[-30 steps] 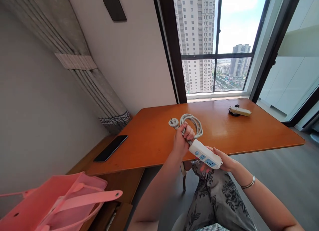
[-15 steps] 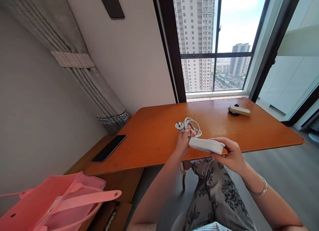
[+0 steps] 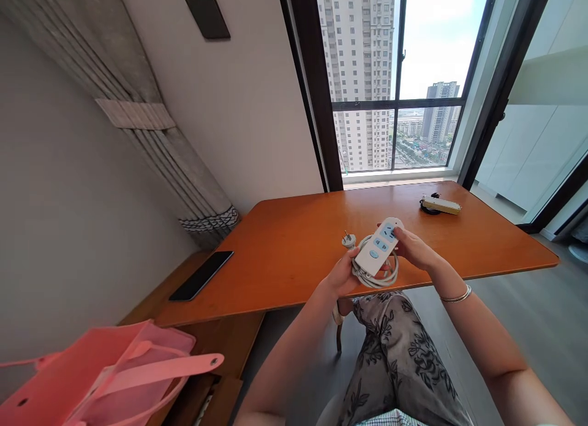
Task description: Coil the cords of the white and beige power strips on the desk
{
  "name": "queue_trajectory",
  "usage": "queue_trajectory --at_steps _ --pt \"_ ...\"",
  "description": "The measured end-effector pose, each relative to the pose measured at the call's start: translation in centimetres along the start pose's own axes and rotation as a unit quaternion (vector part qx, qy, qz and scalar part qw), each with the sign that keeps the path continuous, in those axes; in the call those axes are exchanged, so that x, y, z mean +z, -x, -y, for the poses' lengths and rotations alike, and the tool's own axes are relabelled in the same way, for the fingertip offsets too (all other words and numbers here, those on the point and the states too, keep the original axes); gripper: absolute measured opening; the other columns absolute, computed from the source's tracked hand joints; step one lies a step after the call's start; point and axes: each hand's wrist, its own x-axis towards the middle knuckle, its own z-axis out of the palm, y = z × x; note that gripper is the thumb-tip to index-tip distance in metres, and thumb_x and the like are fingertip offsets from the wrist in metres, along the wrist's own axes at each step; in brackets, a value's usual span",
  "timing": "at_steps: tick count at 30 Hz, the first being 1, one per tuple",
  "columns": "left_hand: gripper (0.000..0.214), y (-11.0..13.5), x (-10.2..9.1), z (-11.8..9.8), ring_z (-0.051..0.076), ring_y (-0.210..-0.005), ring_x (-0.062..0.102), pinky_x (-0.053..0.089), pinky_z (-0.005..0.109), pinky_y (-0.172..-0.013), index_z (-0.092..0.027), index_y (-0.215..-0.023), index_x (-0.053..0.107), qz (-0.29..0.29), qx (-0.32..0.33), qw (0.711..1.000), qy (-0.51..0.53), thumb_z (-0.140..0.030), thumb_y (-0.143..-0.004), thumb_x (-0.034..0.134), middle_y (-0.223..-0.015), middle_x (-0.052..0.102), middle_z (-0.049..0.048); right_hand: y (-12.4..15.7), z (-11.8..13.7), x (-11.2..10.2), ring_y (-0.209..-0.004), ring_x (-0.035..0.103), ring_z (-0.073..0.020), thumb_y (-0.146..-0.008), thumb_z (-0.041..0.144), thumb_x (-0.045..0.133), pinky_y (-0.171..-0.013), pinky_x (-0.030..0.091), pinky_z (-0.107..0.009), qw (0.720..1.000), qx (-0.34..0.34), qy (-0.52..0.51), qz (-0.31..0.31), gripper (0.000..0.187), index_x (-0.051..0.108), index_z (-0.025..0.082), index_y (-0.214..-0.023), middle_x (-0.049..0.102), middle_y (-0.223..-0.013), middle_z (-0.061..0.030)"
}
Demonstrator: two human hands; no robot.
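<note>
Between my hands, above the front edge of the table, is a white power strip with blue socket faces turned up toward me. My left hand is closed around its lower end and the coiled white cord, which loops beneath the strip. The cord's plug sticks out above that hand with its prongs pointing up. My right hand grips the strip's upper right end, thumb on the top face. Some fingers of both hands are hidden behind the strip.
On the orange-brown table, a second, yellowish power strip with a black cord lies at the back right. A black tablet-like slab rests at the left edge. A pink bag stands at lower left.
The power strip has been turned from edge-on to face up and tilted, its far end now raised to the upper right. The coiled cord has moved beneath it, and my right hand has shifted up.
</note>
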Motion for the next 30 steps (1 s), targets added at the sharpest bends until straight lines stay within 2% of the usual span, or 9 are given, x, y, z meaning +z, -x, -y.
queue_trajectory --at_steps 3,5,9,13,16,18,21,26,30 --pt "0.053 -0.1 -1.7 0.1 0.026 -0.073 0.073 0.058 0.038 -0.072 -0.013 -0.106 0.07 -0.003 -0.044 0.999 -0.018 -0.058 -0.077 0.071 -0.083 0.076 0.0111 0.3 -0.7 -0.9 -0.084 0.065 -0.0166 -0.071 0.058 0.081 -0.08 0.053 -0.031 0.996 0.064 -0.016 0.057 0.049 0.07 0.017 -0.096 0.072 -0.092 -0.0057" --pt "0.053 -0.5 -2.6 0.3 0.026 -0.069 0.072 0.057 0.036 -0.069 -0.01 -0.103 0.07 -0.027 -0.058 0.997 -0.034 -0.058 -0.08 0.068 -0.078 0.075 0.0126 0.5 -0.9 -1.2 -0.083 0.067 -0.0166 -0.068 0.051 0.086 -0.079 0.054 -0.03 0.994 0.082 -0.038 0.066 0.047 0.07 0.015 -0.094 0.073 -0.092 -0.0069" --pt "0.049 -1.5 -3.2 0.4 0.022 -0.065 0.071 0.057 0.034 -0.065 -0.012 -0.118 0.065 -0.113 -0.051 0.992 -0.027 -0.052 -0.09 0.058 -0.086 0.076 0.011 0.3 -1.4 -1.2 -0.074 0.067 -0.015 -0.06 0.044 0.092 -0.068 0.053 -0.026 0.993 0.096 -0.071 -0.006 0.047 0.07 0.016 -0.089 0.074 -0.087 -0.0057" --pt "0.054 -2.2 -3.2 0.7 0.021 -0.069 0.071 0.059 0.035 -0.07 -0.011 -0.118 0.064 -0.165 -0.024 0.986 -0.004 -0.057 -0.093 0.051 -0.09 0.076 0.0117 -0.1 -2.6 -1.1 -0.067 0.065 -0.0135 -0.054 0.044 0.094 -0.064 0.051 -0.025 0.99 0.071 -0.093 -0.077 0.049 0.068 0.017 -0.086 0.073 -0.081 -0.0026" --pt "0.051 -2.4 -3.0 2.1 0.021 -0.078 0.072 0.058 0.033 -0.077 -0.014 -0.116 0.063 -0.177 0.038 0.983 -0.009 -0.053 -0.084 0.068 -0.095 0.076 0.0099 -0.5 -3.7 -1.4 -0.068 0.065 -0.0146 -0.055 0.042 0.093 -0.064 0.051 -0.027 0.983 0.042 -0.111 -0.141 0.047 0.067 0.019 -0.087 0.074 -0.083 -0.0019" --pt "0.054 -2.5 -2.6 3.3 0.021 -0.087 0.072 0.057 0.032 -0.082 -0.016 -0.113 0.062 -0.189 0.084 0.978 -0.035 -0.042 -0.071 0.084 -0.1 0.075 0.0081 -0.7 -4.4 -1.7 -0.07 0.067 -0.0157 -0.056 0.041 0.093 -0.064 0.051 -0.028 0.975 0.027 -0.128 -0.181 0.046 0.066 0.019 -0.087 0.075 -0.085 -0.0023" --pt "0.063 -2.7 -2.2 4.6 0.022 -0.095 0.071 0.054 0.036 -0.091 -0.018 -0.111 0.06 -0.214 0.136 0.962 -0.099 -0.029 -0.059 0.093 -0.1 0.073 0.0062 -0.6 -5.1 -2.3 -0.073 0.068 -0.0169 -0.058 0.042 0.092 -0.065 0.054 -0.029 0.967 0.017 -0.158 -0.2 0.048 0.064 0.02 -0.089 0.076 -0.09 -0.0038" --pt "0.06 -3.3 -2.5 4.7 0.024 -0.093 0.071 0.057 0.04 -0.086 -0.016 -0.107 0.06 -0.216 0.118 0.956 -0.159 -0.035 -0.06 0.092 -0.095 0.072 0.0064 0.3 -5.4 -3.3 -0.072 0.071 -0.0174 -0.06 0.038 0.092 -0.068 0.058 -0.03 0.972 0.043 -0.165 -0.164 0.046 0.065 0.019 -0.092 0.077 -0.092 -0.0052" --pt "0.068 -4.6 -3.6 5.1 0.026 -0.1 0.07 0.056 0.042 -0.089 -0.019 -0.123 0.056 -0.195 0.098 0.962 -0.166 -0.038 -0.066 0.088 -0.121 0.067 0.0124 0.9 -5.8 -4.0 -0.074 0.072 -0.0194 -0.062 0.034 0.091 -0.068 0.061 -0.032 0.967 0.024 -0.165 -0.19 0.045 0.065 0.019 -0.094 0.077 -0.092 -0.0053"
